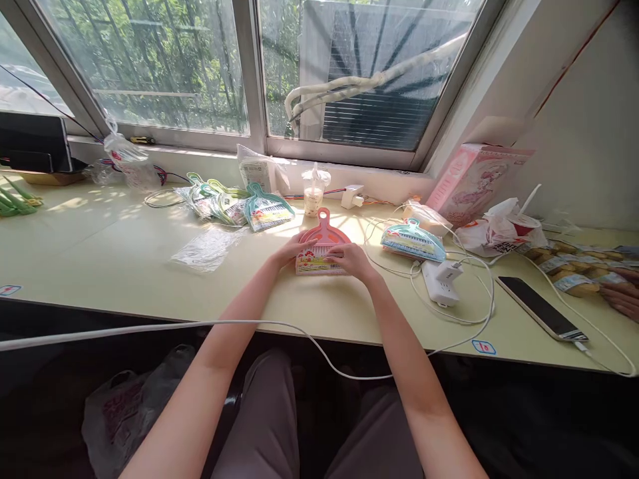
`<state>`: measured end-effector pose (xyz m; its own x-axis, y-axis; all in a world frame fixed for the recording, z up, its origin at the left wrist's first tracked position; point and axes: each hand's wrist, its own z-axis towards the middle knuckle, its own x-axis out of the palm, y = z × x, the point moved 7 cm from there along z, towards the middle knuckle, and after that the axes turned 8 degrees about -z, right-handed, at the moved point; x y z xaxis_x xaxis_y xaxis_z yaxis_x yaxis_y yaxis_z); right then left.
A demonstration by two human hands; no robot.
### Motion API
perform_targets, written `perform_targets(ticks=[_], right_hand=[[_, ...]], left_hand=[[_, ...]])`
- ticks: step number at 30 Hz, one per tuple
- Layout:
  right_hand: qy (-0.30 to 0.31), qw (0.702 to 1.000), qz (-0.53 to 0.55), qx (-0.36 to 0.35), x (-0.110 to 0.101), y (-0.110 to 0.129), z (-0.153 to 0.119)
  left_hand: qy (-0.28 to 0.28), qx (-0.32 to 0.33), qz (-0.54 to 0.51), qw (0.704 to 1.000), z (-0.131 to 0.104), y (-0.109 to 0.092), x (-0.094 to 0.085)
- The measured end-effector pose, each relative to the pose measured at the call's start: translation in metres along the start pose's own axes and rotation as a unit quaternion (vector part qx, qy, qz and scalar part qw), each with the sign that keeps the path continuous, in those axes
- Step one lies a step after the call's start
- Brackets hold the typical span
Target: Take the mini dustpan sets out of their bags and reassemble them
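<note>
A pink mini dustpan and brush set (324,233) with a printed label card lies on the table in front of me, its looped handle pointing toward the window. My left hand (290,250) grips its left side. On the other side my right hand (351,257) holds it, with fingers across the label. To the left are several similar sets in green and teal, the nearest being a teal dustpan set (268,207). A blue dustpan set (413,239) lies to the right. A flattened clear plastic bag (208,249) rests left of my hands.
A drink cup (314,193) stands behind the pink set. To the right are a white power strip (439,285), a phone (542,309), a pink box (476,183) and another person's hand (622,294). A white cable (299,327) hangs across my arms.
</note>
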<state>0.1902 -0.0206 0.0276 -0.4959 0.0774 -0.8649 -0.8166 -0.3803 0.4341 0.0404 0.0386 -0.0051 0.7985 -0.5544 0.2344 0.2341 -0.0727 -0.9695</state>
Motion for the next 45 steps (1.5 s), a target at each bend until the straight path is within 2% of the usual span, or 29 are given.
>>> perform_targets(ticks=[4,7,11,14,17,20,21,22,23,26,27,29,33,35,37,39,41,43,44,45], right_hand=[[-0.007,0.993,-0.091,0.069,0.002,-0.015,0.002],[-0.012,0.991,-0.113,0.068,0.005,-0.017,0.003],[-0.035,0.988,-0.142,0.053,0.003,-0.017,0.004],[-0.112,0.977,-0.176,0.044,-0.008,-0.01,0.0],[-0.237,0.956,-0.15,0.091,-0.02,-0.004,-0.008],[-0.361,0.913,-0.029,0.187,-0.022,-0.015,-0.018],[-0.378,0.899,0.038,0.216,-0.018,-0.022,-0.018],[-0.367,0.892,0.116,0.236,-0.01,-0.03,-0.015],[-0.323,0.893,0.2,0.241,0.001,-0.036,-0.008],[-0.113,0.895,0.399,0.166,0.036,-0.032,0.017],[-0.073,0.887,0.435,0.138,0.041,-0.028,0.021],[-0.073,0.865,0.48,0.124,0.042,-0.03,0.023],[-0.149,0.814,0.529,0.187,0.038,-0.053,0.016],[-0.175,0.803,0.533,0.201,0.034,-0.063,0.012],[-0.192,0.799,0.531,0.206,0.03,-0.071,0.009],[-0.198,0.8,0.527,0.209,0.028,-0.075,0.006],[-0.2,0.803,0.522,0.207,0.027,-0.077,0.004],[-0.203,0.806,0.517,0.204,0.027,-0.078,0.002],[-0.204,0.806,0.518,0.202,0.027,-0.078,0.002],[-0.203,0.805,0.52,0.201,0.026,-0.078,0.002]], left_hand=[[0.024,0.015,0.009,1.0,0.002,0.0,0.001],[0.037,0.044,0.037,0.998,0.002,-0.004,0.004],[0.023,0.061,0.073,0.995,0.003,-0.008,0.003],[0.0,0.061,0.065,0.996,0.003,-0.007,0.001],[-0.051,0.065,0.016,0.996,0.005,-0.007,-0.004],[-0.122,0.105,-0.023,0.987,0.005,-0.012,-0.012],[-0.139,0.128,-0.031,0.981,0.004,-0.016,-0.015],[-0.153,0.151,-0.038,0.976,0.003,-0.019,-0.018],[-0.163,0.171,-0.041,0.971,0.002,-0.023,-0.02],[-0.157,0.192,-0.017,0.969,0.001,-0.029,-0.019],[-0.149,0.193,0.0,0.97,0.001,-0.03,-0.017],[-0.125,0.2,0.04,0.971,0.002,-0.029,-0.009],[-0.094,0.214,0.123,0.964,0.004,-0.02,0.011],[-0.134,0.206,0.175,0.953,0.001,-0.018,0.01],[-0.251,0.211,0.243,0.913,-0.014,-0.027,-0.01],[-0.407,0.213,0.316,0.83,-0.043,-0.045,-0.043],[-0.524,0.158,0.376,0.748,-0.077,-0.058,-0.081],[-0.554,0.048,0.423,0.715,-0.104,-0.061,-0.118],[-0.538,-0.01,0.442,0.717,-0.114,-0.059,-0.134],[-0.497,-0.047,0.471,0.728,-0.122,-0.056,-0.145]])
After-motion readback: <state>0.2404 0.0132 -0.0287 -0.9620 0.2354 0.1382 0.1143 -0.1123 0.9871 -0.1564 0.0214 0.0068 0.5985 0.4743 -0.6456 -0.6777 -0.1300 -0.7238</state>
